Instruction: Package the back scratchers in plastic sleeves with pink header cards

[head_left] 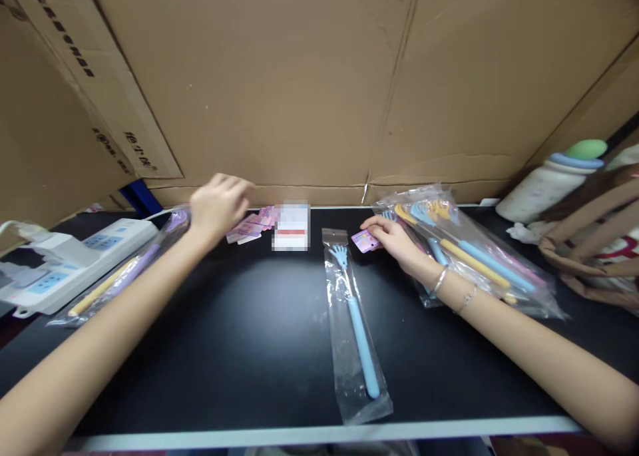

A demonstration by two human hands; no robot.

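Observation:
My right hand (pixel 394 239) pinches a small pink-purple printed card (pixel 366 241) between thumb and fingers, low over the table. Just left of it, a light-blue hand-shaped back scratcher (pixel 363 346) lies in a clear plastic bag (pixel 342 376). My left hand (pixel 219 203) is raised near the back of the table, blurred, its fingers bent and partly hidden. Close beside it is a loose pile of pink cards (pixel 252 226). Several bagged back scratchers in blue, yellow and pink (pixel 469 249) lie under and beyond my right hand.
At the left are a white power strip (pixel 107 243) with plugs and bagged purple and yellow scratchers (pixel 120 276). A pixelated white item (pixel 294 241) lies behind the middle. A white bottle (pixel 542 190) and brown bag (pixel 574 256) stand right. Cardboard (pixel 269 76) walls the back.

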